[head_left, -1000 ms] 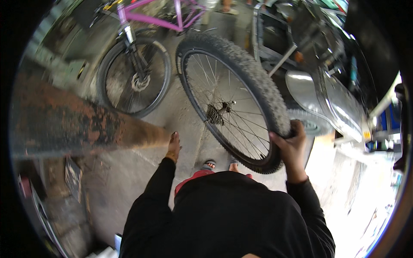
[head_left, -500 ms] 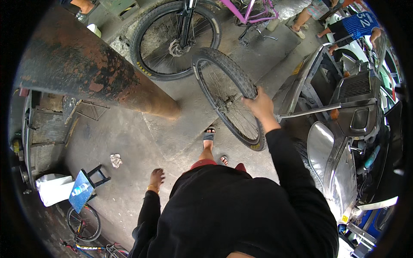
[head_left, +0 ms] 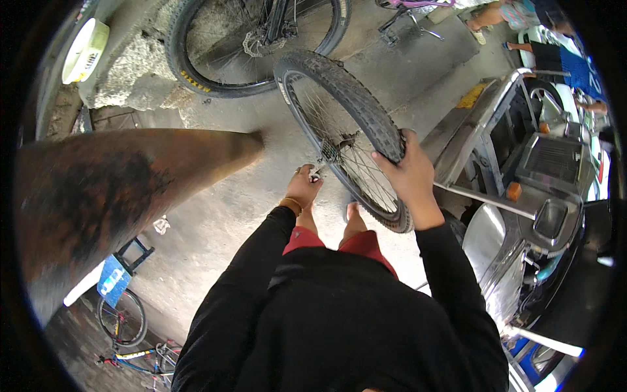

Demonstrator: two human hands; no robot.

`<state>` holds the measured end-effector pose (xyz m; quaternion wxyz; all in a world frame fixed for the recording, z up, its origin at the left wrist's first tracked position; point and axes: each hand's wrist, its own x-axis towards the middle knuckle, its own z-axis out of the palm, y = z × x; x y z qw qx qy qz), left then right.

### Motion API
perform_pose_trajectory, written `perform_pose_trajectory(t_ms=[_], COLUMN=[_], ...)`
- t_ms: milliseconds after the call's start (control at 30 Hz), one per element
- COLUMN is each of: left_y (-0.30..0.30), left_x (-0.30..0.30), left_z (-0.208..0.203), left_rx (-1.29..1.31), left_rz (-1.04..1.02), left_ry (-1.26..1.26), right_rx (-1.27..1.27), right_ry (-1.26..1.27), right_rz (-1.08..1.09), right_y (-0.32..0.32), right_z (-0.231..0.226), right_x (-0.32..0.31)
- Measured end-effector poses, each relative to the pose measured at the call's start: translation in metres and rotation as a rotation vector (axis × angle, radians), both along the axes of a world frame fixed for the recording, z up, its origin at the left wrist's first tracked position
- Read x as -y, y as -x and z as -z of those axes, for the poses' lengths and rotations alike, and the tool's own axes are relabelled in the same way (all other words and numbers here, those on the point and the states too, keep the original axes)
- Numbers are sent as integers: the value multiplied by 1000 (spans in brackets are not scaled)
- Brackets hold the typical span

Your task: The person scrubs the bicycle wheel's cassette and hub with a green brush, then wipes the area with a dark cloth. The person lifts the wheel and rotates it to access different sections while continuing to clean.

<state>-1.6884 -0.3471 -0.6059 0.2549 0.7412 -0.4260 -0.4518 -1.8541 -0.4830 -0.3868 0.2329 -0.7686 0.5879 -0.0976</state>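
A bicycle wheel (head_left: pixel 385 117) with a knobbly black tyre leans upright in front of me, tilted to the left. Its spokes and rear sprockets (head_left: pixel 331 151) face my left side. My right hand (head_left: pixel 410 178) is closed round the top right of the tyre. Close to the sprockets is my left hand (head_left: pixel 303 187), its fingers bent round a small pale or metallic thing (head_left: pixel 315 172) too small to name. Whether that hand touches the wheel, I cannot tell.
Beyond the wheel stands a bicycle's front wheel (head_left: pixel 177 55). A rusty post (head_left: pixel 196 151) rises at left. A metal vehicle (head_left: pixel 486 228) takes up the right side, with people (head_left: pixel 575 68) behind it. At lower left are a blue stool (head_left: pixel 113 281) and another bicycle (head_left: pixel 134 358).
My left hand has come up from my side to the wheel's hub, its fingers closing. The right hand keeps its grip on the tyre. The view has shifted, with the post now further left.
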Motion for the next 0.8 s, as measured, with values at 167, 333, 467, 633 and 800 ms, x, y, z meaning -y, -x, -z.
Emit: perform_pose_trajectory(t_ms=[167,333,467,633,800], left_y=[34,43,59,63,55], left_x=[27,66,65,59,50], left_z=[125,106,118,106,101], left_rx=[-387,-1002,-886,-712,-408], left_rz=[-551,-763,-805,-682,-407], left_ry=[-47,-94,45,77,138], right_rx=[90,184,268,208,93], right_ry=[51,-28,-163,-160,-129], right_rz=[-39,-52,-19,-69,-64], right_y=[5,24,31,45,59], right_z=[13,22,25,28,28], right_x=[20,41,49,48,38])
